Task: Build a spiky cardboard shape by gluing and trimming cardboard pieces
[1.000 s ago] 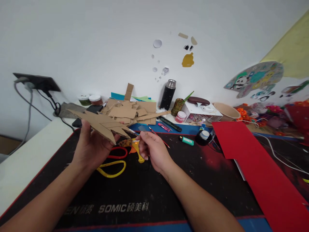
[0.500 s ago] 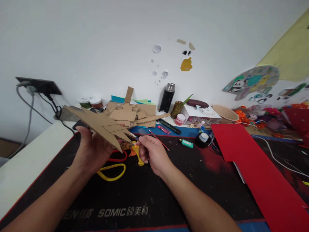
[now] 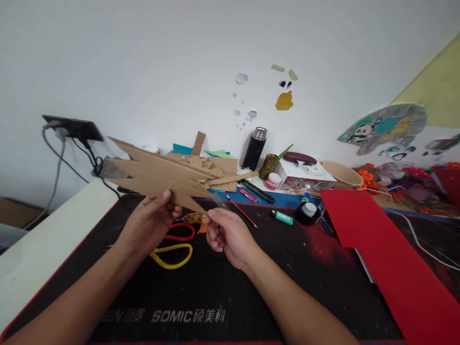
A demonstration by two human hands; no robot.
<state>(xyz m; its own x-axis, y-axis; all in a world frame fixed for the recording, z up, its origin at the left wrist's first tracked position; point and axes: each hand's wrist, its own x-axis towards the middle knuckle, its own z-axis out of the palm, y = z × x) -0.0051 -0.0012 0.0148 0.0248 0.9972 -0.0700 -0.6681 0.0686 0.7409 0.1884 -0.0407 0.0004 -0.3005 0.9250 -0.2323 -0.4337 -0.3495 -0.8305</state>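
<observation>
A jagged cardboard cutout [image 3: 154, 175] is up in the air above the near left part of the counter [image 3: 46, 244], its spikes pointing left and its lower right point slanting down. The left hand [image 3: 149, 223] has its grip closed on the lower edge of the cutout, the thumb pressed on the near face and the fingers curled underneath. The right hand [image 3: 232, 237] is at the lower right point, its grip narrow, thumb and forefinger drawn close with the other fingers curled in; whether the point is pinched or only touched I cannot tell. Below the left hand, a red loop handle [image 3: 180, 232] and a yellow loop handle [image 3: 172, 262] lie on a black mat [image 3: 244, 306]. Beyond the right hand are a red pencil [image 3: 242, 211], a pink cutter [image 3: 247, 195] and a larger dark knife [image 3: 258, 190]; to its right lies a teal lighter [image 3: 282, 217], near a white-lidded jar [image 3: 309, 209]. A red sheet [image 3: 384, 258] slopes across the right side. Behind the cutout, cardboard scraps [image 3: 227, 166] are heaped by the wall, with a black flask [image 3: 254, 152] standing just to their right.
</observation>
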